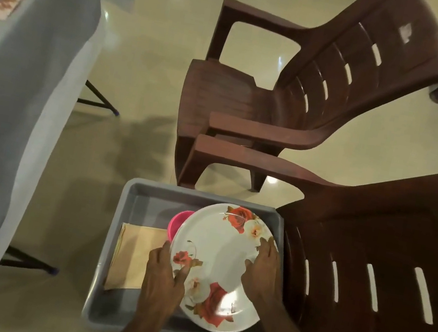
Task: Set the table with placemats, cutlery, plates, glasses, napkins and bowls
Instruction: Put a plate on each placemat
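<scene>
Both forearms reach forward and down from the lower edge of view, bare to the wrist. Left hand (163, 276) lies palm down, fingers curled at the left rim of a plate (220, 257), thumb pressed on its top face. Right hand (263, 273) lies palm down on the right side, fingers spread flat, tips pointing forward, wrist slightly bent.

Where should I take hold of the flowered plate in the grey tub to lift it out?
Grip the flowered plate by its rim, at opposite edges. It sits tilted on a pink bowl, so the left rim is raised with room for fingers beneath. The left hand is already on that edge, and the right hand on the side by the grey tub wall.
</scene>
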